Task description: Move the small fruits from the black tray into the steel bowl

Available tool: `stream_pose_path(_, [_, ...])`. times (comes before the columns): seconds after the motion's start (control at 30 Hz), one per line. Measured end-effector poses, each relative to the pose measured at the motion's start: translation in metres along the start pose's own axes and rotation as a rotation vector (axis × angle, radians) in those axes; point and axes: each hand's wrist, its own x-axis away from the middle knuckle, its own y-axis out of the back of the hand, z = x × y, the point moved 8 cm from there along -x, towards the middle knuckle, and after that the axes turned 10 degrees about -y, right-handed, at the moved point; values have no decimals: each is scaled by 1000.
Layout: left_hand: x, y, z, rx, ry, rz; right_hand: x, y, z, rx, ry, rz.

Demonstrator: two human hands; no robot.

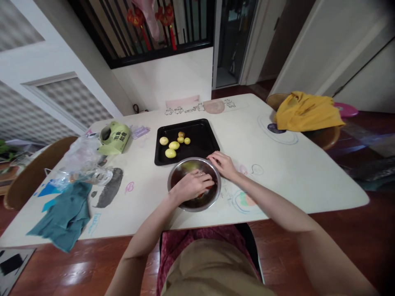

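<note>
A round metal bowl (218,193) stands near the front edge of the table. Inside it is my left hand (195,183), its fingers curled down over something reddish-orange that they mostly hide. My right hand (222,163) is at the bowl's far right rim, fingers bent against the edge, close to the tray's near right corner. Behind the bowl lies a black baking tray (200,137). Several yellow lemon-like fruits (170,153) and a browner round one (181,134) rest on the tray's left half.
On the left of the white table (145,213) are a green printed bag (115,137), clear plastic packaging (83,154) and a teal cloth (66,216) hanging over the front edge. A yellow cloth (308,113) drapes over a chair at the right.
</note>
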Motion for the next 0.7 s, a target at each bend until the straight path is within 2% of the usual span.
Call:
stream_pose_path(0.17, [-4, -5, 2, 1, 40, 61, 0, 1, 2, 3, 16, -8])
stream_pose_path(0.47, [-2, -4, 5, 29, 55, 67, 0, 0, 2, -11, 26, -12])
stream_pose_path(0.7, [7, 0, 12, 140, 73, -7, 1, 2, 3, -6, 57, -36])
